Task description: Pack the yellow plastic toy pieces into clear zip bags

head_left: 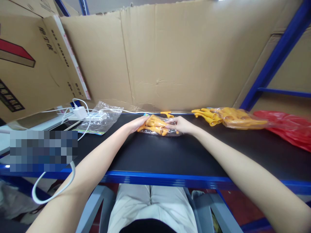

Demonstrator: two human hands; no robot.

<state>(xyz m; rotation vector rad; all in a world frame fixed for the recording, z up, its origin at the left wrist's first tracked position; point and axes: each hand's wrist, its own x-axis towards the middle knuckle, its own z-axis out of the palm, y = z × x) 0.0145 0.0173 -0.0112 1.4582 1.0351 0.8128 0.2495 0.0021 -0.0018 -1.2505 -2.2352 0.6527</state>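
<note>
A clear plastic bag [157, 133] lies on the black tabletop in front of me, holding several orange, hollow, finger-shaped plastic pieces [155, 121]. My left hand [138, 125] is closed around the bag's left end, where a bit of coloured header shows. At the right end, my right hand [181, 125] is closed with its fingers on the bag and the pieces; the exact contact of its fingertips is hard to make out. One loose orange piece [167, 114] rests just behind the bag.
More orange pieces [209, 117] spill from a larger clear bag [239, 118] at right, beside a red plastic bag [289, 126]. Another clear bag [107, 116] lies at left, near a white charger [80, 112] and cables. Cardboard [184, 58] walls the back; a blue edge [165, 178] runs in front.
</note>
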